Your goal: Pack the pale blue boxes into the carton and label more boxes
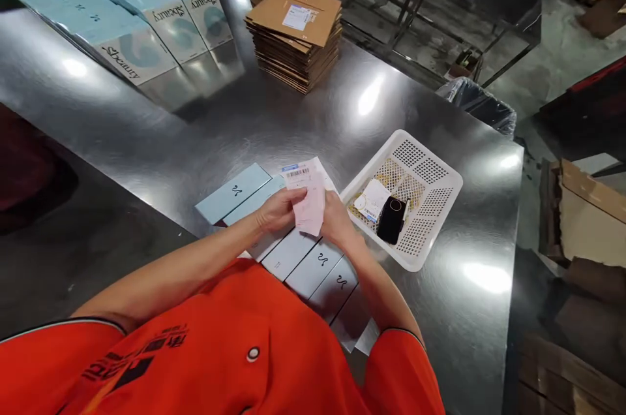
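Nearest the camera, an orange shirt (220, 356) fills the lower edge, both bare forearms reaching out over a steel table (274, 115). The left hand (277, 209) and right hand (336, 219) meet above a row of pale blue flat boxes (313, 265) lying side by side; together they pinch a pink-white paper slip (311, 206), fingers closed on its edges, the slip held upright just over the boxes. A barcode label (297, 173) shows at the top of the papers. Just to the right sits a white perforated basket (430, 170) holding a small black device (391, 219). Farther off stand a stack of flattened cardboard (293, 43) and large light-blue cartons (132, 23).
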The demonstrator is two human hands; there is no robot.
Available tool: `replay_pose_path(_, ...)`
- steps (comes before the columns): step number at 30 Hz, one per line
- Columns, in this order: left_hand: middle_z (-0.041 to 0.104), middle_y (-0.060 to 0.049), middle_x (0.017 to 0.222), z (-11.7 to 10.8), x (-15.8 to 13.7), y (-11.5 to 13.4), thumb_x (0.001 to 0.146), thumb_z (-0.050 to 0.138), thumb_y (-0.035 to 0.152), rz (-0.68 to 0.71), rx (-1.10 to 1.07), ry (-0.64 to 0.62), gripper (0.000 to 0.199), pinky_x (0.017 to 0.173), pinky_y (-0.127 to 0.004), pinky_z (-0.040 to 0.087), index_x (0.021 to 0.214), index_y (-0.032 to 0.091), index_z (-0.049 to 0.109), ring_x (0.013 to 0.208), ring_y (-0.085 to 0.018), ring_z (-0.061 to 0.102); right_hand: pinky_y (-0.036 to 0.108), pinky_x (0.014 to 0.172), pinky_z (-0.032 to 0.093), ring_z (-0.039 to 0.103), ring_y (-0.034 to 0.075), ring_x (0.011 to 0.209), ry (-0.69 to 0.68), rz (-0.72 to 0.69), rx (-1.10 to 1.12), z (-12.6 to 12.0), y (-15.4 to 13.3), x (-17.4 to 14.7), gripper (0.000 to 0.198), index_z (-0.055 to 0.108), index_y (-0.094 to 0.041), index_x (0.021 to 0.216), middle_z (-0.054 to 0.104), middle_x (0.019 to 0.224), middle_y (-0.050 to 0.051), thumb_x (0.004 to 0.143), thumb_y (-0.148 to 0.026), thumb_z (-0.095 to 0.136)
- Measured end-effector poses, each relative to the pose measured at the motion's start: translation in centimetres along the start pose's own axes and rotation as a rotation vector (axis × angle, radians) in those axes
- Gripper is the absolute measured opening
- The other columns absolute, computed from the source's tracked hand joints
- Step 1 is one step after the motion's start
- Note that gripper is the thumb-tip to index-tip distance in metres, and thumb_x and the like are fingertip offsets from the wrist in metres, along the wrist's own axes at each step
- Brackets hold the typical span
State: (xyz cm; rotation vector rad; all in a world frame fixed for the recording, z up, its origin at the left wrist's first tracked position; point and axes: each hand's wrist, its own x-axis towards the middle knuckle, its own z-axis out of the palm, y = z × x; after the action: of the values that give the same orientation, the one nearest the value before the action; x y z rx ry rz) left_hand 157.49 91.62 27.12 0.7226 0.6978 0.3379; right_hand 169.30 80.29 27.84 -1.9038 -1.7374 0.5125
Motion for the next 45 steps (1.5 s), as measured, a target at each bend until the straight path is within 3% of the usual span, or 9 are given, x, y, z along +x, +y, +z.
replay_pose_path(3,0.081,-0.010,0.098,-1.7,0.1,0.3,0.073,0.077,0.016,0.017,-0.118,-0.043,0.026,0.088,-0.036,0.062,0.099,0.013,0.074,0.097,-0.028,0.076,0.041,0.100,0.050,0.062,0.027,0.113,0.171,-0.065,0.274,-0.1,-0.1,-0.8,0.029,0.073,-0.015,0.111,0.069,0.122,0.015,0.094,-0.025,0.052)
replay_pose_path(7,0.080,-0.010,0.104,-3.5,-0.1,0.6,0.075,0.080,0.016,0.057,-0.137,-0.097,0.033,0.084,-0.034,0.061,0.107,0.013,0.073,0.095,-0.027,0.076,0.033,0.075,0.052,0.060,0.016,0.077,0.549,0.322,0.536,-1.0,0.7,-1.1,0.038,0.071,-0.016,0.111,0.071,0.105,0.009,0.089,-0.044,0.059)
replay_pose_path(10,0.081,-0.010,0.103,-3.9,-0.6,0.7,0.073,0.082,0.014,0.051,-0.126,-0.107,0.033,0.080,-0.030,0.060,0.105,0.011,0.074,0.090,-0.025,0.076,0.030,0.062,0.045,0.047,0.012,0.060,0.394,0.485,0.698,-1.2,1.0,-0.8,0.048,0.072,-0.015,0.107,0.067,0.085,0.003,0.075,-0.050,0.067)
replay_pose_path(13,0.081,-0.011,0.100,-3.9,-1.1,0.8,0.070,0.085,0.015,0.036,-0.109,-0.112,0.032,0.075,-0.029,0.060,0.100,0.010,0.075,0.086,-0.025,0.076,0.027,0.056,0.037,0.042,0.010,0.056,0.298,0.544,0.821,-0.8,0.8,-0.6,0.037,0.073,-0.015,0.091,0.055,0.063,-0.003,0.070,-0.045,0.068)
replay_pose_path(20,0.080,-0.014,0.105,-4.6,-1.3,1.0,0.072,0.080,0.014,0.066,-0.110,-0.026,0.031,0.091,-0.042,0.060,0.102,0.010,0.073,0.103,-0.032,0.073,0.027,0.050,0.032,0.040,0.009,0.050,0.510,0.618,0.875,-0.3,0.8,-0.7,0.035,0.072,-0.014,0.088,0.056,0.061,-0.004,0.066,-0.042,0.067)
replay_pose_path(24,0.079,-0.013,0.105,-5.4,-1.2,1.0,0.075,0.071,0.007,0.077,-0.123,0.040,0.025,0.098,-0.044,0.058,0.100,0.010,0.072,0.101,-0.029,0.074,0.027,0.050,0.037,0.043,0.009,0.052,0.592,0.673,0.892,-0.2,1.6,-1.0,0.039,0.071,-0.014,0.091,0.062,0.071,-0.001,0.064,-0.043,0.069)
replay_pose_path(30,0.079,-0.014,0.107,-5.3,-1.0,0.6,0.066,0.074,0.003,0.081,-0.138,0.093,0.039,0.093,-0.044,0.060,0.105,0.010,0.072,0.096,-0.028,0.074,0.026,0.050,0.038,0.043,0.009,0.052,0.618,0.672,0.884,0.5,1.4,-1.3,0.041,0.071,-0.015,0.092,0.062,0.070,-0.001,0.065,-0.045,0.069)
replay_pose_path(38,0.079,-0.013,0.101,-4.3,-1.0,0.3,0.064,0.074,0.002,0.095,-0.128,0.152,0.040,0.082,-0.040,0.060,0.104,0.009,0.072,0.092,-0.029,0.074,0.027,0.054,0.044,0.048,0.012,0.058,0.421,0.534,0.822,1.5,-1.6,-1.5,0.033,0.067,-0.017,0.087,0.059,0.069,-0.001,0.073,-0.046,0.061)
replay_pose_path(45,0.079,-0.009,0.094,-3.1,-1.4,0.6,0.065,0.070,0.000,0.102,-0.127,0.188,0.031,0.076,-0.033,0.060,0.095,0.009,0.073,0.079,-0.021,0.073,0.029,0.063,0.043,0.051,0.015,0.066,0.358,0.484,0.663,2.6,-1.5,-1.2,0.035,0.065,-0.018,0.088,0.058,0.071,-0.001,0.079,-0.051,0.061)
